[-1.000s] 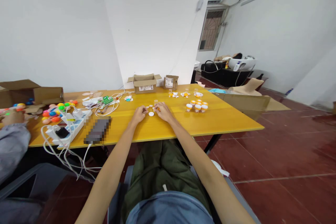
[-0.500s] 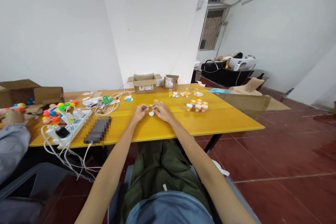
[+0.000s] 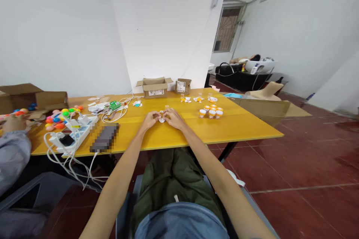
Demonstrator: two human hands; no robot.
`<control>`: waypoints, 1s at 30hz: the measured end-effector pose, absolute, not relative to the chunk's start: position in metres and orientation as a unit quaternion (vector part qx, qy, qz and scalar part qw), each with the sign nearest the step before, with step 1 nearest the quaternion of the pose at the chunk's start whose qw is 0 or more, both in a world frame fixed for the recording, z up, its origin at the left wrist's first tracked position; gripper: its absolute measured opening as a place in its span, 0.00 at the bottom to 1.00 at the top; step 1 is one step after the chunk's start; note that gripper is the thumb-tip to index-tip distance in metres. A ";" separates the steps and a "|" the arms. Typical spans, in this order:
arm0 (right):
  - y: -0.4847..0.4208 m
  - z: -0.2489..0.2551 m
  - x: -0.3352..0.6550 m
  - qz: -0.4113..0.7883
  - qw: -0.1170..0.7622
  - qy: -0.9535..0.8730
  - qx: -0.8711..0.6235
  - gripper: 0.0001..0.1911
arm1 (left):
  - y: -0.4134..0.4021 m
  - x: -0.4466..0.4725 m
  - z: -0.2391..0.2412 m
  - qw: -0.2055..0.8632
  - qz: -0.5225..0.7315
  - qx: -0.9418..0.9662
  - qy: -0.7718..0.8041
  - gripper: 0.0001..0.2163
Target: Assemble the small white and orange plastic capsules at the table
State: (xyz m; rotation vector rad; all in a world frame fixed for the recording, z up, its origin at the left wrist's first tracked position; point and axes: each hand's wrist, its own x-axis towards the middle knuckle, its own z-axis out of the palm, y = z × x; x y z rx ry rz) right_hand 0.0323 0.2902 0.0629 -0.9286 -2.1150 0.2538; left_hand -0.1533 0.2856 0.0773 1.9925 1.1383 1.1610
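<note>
My left hand [image 3: 151,119] and my right hand [image 3: 173,118] meet over the yellow table in front of me. Their fingers are closed in a pinch at a small white round disc [image 3: 162,121], one hand on each side of it. A small piece seems to be between the fingertips just above the disc, too small to make out. Right behind the fingers stands a little clear cup [image 3: 166,106]. To the right is a group of small clear tubs with white and orange lids [image 3: 212,112].
Small piles of white and orange parts [image 3: 198,99] lie at the back right, before two cardboard boxes [image 3: 155,88]. At left are a phone [image 3: 104,138], a power strip [image 3: 80,134] with cables, and colourful balls [image 3: 57,120]. A co-worker's hand [image 3: 14,124] is at the far left.
My hands have come closer together, and the fingertips now reach the white disc. The co-worker's hand at the far left has shifted slightly.
</note>
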 end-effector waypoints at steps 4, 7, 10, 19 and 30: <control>0.291 0.062 0.033 0.099 0.396 -0.839 -0.360 0.07 | 0.286 -0.154 0.077 0.278 0.426 0.752 0.420 0.04; 0.293 0.060 0.033 0.095 0.395 -0.839 -0.361 0.07 | 0.287 -0.155 0.076 0.276 0.427 0.747 0.428 0.05; 0.295 0.058 0.033 0.090 0.396 -0.839 -0.362 0.07 | 0.288 -0.155 0.075 0.278 0.427 0.743 0.434 0.05; 0.298 0.055 0.034 0.090 0.398 -0.837 -0.363 0.06 | 0.291 -0.156 0.072 0.266 0.413 0.753 0.437 0.04; 0.294 0.057 0.033 0.097 0.399 -0.838 -0.360 0.07 | 0.287 -0.154 0.076 0.276 0.389 0.762 0.439 0.04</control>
